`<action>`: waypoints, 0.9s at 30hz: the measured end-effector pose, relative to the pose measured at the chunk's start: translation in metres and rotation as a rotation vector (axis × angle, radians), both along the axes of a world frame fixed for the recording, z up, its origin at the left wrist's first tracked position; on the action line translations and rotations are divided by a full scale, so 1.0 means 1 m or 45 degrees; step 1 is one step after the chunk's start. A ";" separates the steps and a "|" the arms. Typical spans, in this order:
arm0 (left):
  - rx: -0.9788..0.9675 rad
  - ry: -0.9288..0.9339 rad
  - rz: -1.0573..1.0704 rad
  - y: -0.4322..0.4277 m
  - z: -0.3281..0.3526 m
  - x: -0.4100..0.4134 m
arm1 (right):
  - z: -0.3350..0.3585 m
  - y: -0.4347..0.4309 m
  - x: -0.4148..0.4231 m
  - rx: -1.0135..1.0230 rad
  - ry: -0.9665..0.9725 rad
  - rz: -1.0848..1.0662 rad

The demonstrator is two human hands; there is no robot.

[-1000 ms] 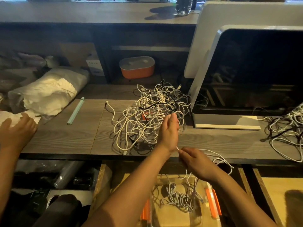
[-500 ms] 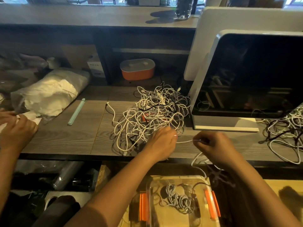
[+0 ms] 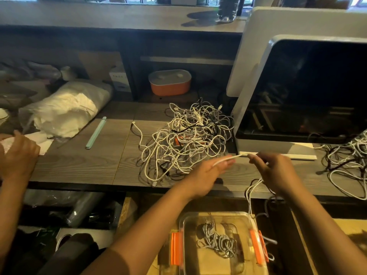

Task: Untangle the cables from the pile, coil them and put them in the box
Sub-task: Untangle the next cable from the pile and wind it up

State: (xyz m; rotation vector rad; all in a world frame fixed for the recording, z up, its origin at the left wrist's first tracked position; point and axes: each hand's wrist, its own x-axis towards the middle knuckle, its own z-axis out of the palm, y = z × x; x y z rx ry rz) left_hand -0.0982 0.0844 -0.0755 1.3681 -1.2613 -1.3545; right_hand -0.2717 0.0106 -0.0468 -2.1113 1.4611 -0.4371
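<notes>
**A:** What was the surface and room like?

**B:** Grey wood-grain counter [image 3: 79, 165] with a raised shelf behind it. A big dark monitor [image 3: 307, 92] stood at your right. An orange tub with a grey lid [image 3: 169, 82] sat in the recess under the shelf. A plastic bag of white stuff [image 3: 65, 108] lay at the left, with a pale green strip [image 3: 96, 132] beside it. Another person's hand [image 3: 17, 155] rested on white paper at the far left edge.

**A:** And the cables?

**B:** The main pile [image 3: 188, 139] sat mid-counter, just left of the monitor base. It was mostly white, with a few black strands and something orange buried in it. A second tangle [image 3: 349, 161] lay at the right, in front of the monitor.

**A:** Your hands?

**B:** You had one white cable [image 3: 241, 155] stretched between them, in front of the pile. Your right hand [image 3: 278, 173] was curled around it, and the slack dropped from that hand over the counter edge towards the box. Its end lay along the fingers of your left hand [image 3: 206, 175]. I couldn't tell whether that hand pinched it or just carried it.

**A:** Box?

**B:** The clear box [image 3: 214, 213] with orange latches sat below the counter edge, between your forearms. One grey coiled cable [image 3: 218, 239] lay inside.
</notes>
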 end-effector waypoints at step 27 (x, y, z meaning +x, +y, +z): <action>0.020 -1.085 -0.202 -0.005 -0.004 0.016 | -0.004 0.002 0.003 -0.269 0.242 -0.056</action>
